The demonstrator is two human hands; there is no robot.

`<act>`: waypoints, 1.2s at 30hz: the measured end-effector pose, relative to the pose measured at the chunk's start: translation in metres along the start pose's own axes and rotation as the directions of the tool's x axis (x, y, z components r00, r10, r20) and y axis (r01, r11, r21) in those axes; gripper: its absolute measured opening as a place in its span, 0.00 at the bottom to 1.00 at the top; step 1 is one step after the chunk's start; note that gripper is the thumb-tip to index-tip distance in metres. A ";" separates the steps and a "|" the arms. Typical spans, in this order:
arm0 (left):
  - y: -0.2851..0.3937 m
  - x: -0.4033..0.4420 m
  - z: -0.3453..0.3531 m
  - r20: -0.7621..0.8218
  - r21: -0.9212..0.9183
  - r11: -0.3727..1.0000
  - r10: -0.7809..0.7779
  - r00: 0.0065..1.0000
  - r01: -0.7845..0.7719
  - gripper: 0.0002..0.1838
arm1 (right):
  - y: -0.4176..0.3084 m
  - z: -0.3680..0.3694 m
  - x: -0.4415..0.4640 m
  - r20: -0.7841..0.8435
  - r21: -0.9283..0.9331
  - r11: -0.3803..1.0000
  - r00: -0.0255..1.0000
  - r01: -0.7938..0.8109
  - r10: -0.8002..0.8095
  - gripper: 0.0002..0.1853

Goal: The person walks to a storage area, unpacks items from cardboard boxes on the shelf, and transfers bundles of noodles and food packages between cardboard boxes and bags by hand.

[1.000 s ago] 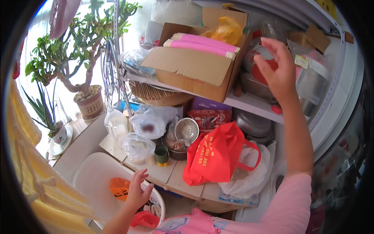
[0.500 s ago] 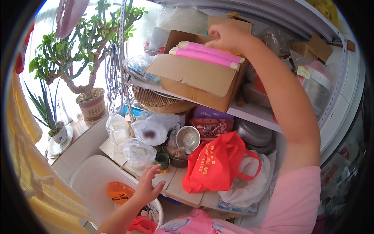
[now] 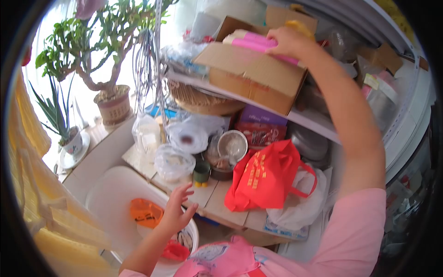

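Observation:
My right hand (image 3: 288, 44) reaches to the open cardboard box (image 3: 254, 87) on the upper shelf. Its fingers are bent at the pink packages (image 3: 254, 42) inside, near the front flap; whether they grip one is unclear. A yellow bag (image 3: 300, 28) shows behind the hand. My left hand (image 3: 176, 210) hangs with fingers apart, holding nothing, over the rim of the white tub (image 3: 104, 184). Inside the tub are an orange item (image 3: 146, 213) and a red bag (image 3: 175, 250).
On the lower surface stand a red bag (image 3: 260, 177), a white plastic bag (image 3: 300, 198), a metal bowl (image 3: 232, 146), a green cup (image 3: 201, 171) and clear bags (image 3: 174, 161). Potted plants (image 3: 113, 105) stand at the left beside a yellow curtain (image 3: 50, 198).
My right hand has moved left from the shelf's right side to the box, then down onto the pink packages. My left hand stays near the tub with its fingers apart. The view has shifted slightly.

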State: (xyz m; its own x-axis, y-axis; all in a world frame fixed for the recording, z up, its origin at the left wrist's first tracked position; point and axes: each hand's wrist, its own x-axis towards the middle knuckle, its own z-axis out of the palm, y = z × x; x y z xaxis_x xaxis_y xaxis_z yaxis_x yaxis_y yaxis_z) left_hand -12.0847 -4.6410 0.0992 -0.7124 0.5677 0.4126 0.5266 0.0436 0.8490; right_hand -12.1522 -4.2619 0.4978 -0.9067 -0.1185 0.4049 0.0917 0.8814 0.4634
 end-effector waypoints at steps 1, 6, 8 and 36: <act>-0.001 -0.001 -0.001 0.000 -0.015 1.000 -0.009 1.000 0.009 0.32 | 0.001 0.001 0.000 -0.037 0.068 0.997 0.999 -0.029 0.031 0.31; -0.013 -0.010 -0.014 0.029 -0.082 0.990 -0.116 0.993 0.118 0.29 | 0.017 -0.002 -0.013 0.038 0.114 0.955 0.962 -0.272 0.270 0.26; -0.018 -0.017 -0.015 0.005 -0.109 0.983 -0.148 0.989 0.148 0.29 | 0.023 0.003 -0.008 0.064 0.126 0.958 0.966 -0.256 0.250 0.26; -0.027 -0.012 0.005 0.000 -0.213 0.958 -0.195 0.981 0.190 0.29 | 0.003 -0.033 0.006 -0.313 0.019 0.964 0.914 -0.266 0.258 0.24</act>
State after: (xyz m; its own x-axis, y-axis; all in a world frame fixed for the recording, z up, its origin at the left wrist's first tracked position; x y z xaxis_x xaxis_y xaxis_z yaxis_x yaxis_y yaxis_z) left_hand -12.0881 -4.6453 0.0699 -0.8010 0.5488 0.2394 0.2705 -0.0251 0.9624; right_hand -12.1436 -4.2754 0.5272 -0.6764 -0.0240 0.7362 0.3216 0.8896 0.3245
